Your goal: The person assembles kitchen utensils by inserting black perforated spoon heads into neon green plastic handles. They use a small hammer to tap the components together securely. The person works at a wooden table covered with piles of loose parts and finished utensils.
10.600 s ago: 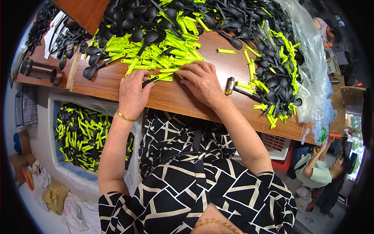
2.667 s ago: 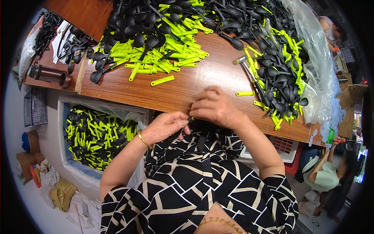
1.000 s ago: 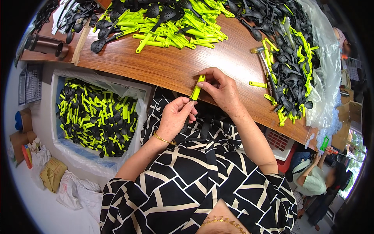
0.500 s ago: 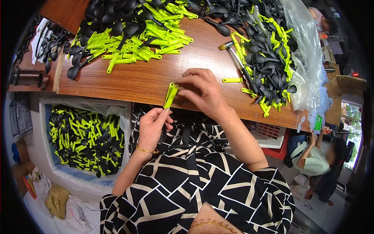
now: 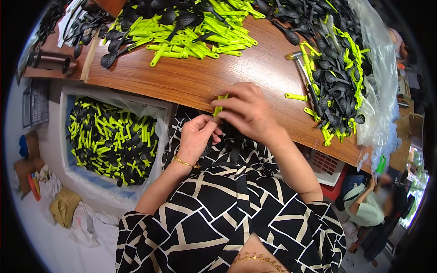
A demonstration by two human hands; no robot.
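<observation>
At the front edge of the table my left hand (image 5: 196,136) is closed, pinching a black spoon with a lime-green handle (image 5: 220,109) that points up and away from me. A dark rounded end, seemingly its bowl, shows below the left fingers; most of the spoon is hidden. My right hand (image 5: 250,113) curls over the handle from the right, thumb and fingers closed about it. Beyond both hands lies a heap of lime-green handles (image 5: 223,34) mixed with black perforated spoons (image 5: 183,20).
A hammer (image 5: 304,75) lies beside a second pile of black spoons (image 5: 334,84) on the right. Left of my lap stands a lined box (image 5: 63,136) full of green-handled spoons. A brown cylinder (image 5: 50,61) rests at the left. Clear plastic sheeting (image 5: 380,77) hangs over the right side.
My right hand has come down from beside the handle and closed around it. The whole view has shifted, with the table things lying further right and higher. The left hand keeps its pinch.
</observation>
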